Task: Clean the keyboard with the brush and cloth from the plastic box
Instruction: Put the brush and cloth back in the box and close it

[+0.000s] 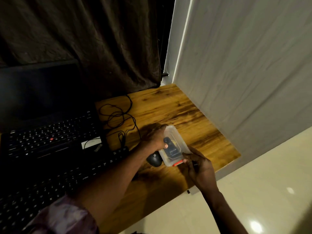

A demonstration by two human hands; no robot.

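- Head view: your left hand (154, 138) clasps the far side of the clear box (174, 146) on the wooden desk (194, 115), thumb over its lid.
- Your right hand (200, 168) pinches the box's near corner by the orange clip (177, 163).
- The keyboard (55, 181) lies left, beside the mouse (154, 159).

"hp" logo on black mouse (154, 159); "ThinkPad" on laptop (50, 132) palm rest corner. Key legends too small to read.

Left hand (154, 139) and right hand (200, 168) both extended, fingers curled.
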